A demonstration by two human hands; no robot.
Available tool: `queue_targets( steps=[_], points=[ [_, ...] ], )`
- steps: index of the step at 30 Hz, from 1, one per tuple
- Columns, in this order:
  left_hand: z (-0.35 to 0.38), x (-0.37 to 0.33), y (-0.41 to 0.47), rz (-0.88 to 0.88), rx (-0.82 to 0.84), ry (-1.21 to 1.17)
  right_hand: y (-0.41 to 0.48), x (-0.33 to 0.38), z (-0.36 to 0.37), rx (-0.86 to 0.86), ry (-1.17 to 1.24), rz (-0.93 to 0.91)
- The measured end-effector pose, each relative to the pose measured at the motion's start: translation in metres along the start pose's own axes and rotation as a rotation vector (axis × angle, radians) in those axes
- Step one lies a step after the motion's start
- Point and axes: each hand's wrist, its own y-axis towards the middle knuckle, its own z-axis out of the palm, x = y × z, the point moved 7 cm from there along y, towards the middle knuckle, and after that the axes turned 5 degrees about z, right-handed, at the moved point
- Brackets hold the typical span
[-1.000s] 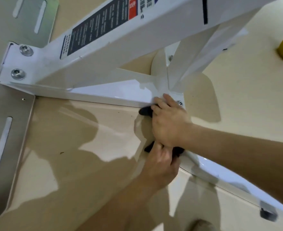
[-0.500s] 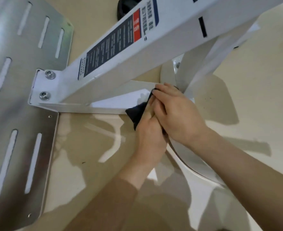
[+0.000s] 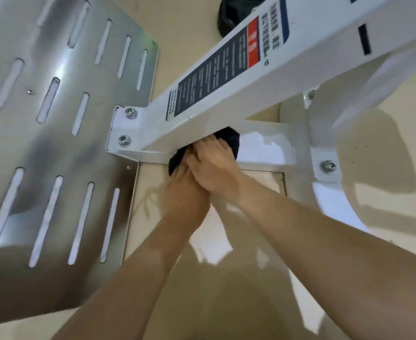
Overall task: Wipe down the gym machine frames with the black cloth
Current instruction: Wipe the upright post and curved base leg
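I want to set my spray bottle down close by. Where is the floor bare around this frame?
Bare floor lies right of the curved white foot, and near you, between that foot and the slotted metal plate. It is crowded under the white beam, where left hand and right hand press the black cloth.

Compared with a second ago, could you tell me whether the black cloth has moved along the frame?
Yes. The black cloth has slid left along the white base bar, from the junction bolt toward the two end bolts.
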Motion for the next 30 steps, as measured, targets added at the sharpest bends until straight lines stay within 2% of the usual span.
queue_targets(
  steps=[2,4,6,9,12,14,18,21,23,25,27,30],
  points=[
    [-0.007,0.009,-0.014,0.004,-0.124,-0.038,-0.010,0.010,0.005,-0.071,0.015,-0.090],
    [-0.005,0.002,-0.008,0.068,-0.093,-0.020,-0.013,-0.006,-0.003,-0.099,-0.019,-0.097],
    [-0.001,-0.022,0.008,0.142,-0.032,-0.054,-0.018,-0.045,-0.010,-0.074,-0.065,0.035],
    [0.001,-0.075,0.030,0.333,-0.051,-0.010,-0.044,-0.105,-0.024,-0.102,-0.071,0.330],
    [0.003,-0.075,0.030,0.397,-0.025,-0.034,-0.050,-0.113,-0.027,-0.160,-0.004,0.485],
    [0.000,-0.049,0.022,0.391,0.016,-0.035,-0.035,-0.089,-0.022,-0.167,0.006,0.433],
    [-0.021,0.002,0.004,0.297,0.069,-0.161,-0.021,-0.031,-0.003,-0.142,-0.001,0.158],
    [-0.042,0.009,-0.002,0.283,0.141,-0.286,-0.017,-0.040,-0.011,-0.034,-0.245,0.012],
    [-0.054,0.002,0.003,0.252,0.240,-0.393,-0.023,-0.078,-0.026,0.110,-0.325,0.121],
    [-0.064,-0.024,0.013,0.341,0.351,-0.371,-0.044,-0.112,-0.035,0.248,-0.524,0.215],
    [-0.074,-0.057,0.024,0.452,0.448,-0.324,-0.066,-0.120,-0.039,0.345,-0.798,0.172],
    [-0.088,-0.085,0.022,0.388,0.595,-0.443,-0.089,-0.103,-0.045,0.480,-0.932,0.074]
  ],
)
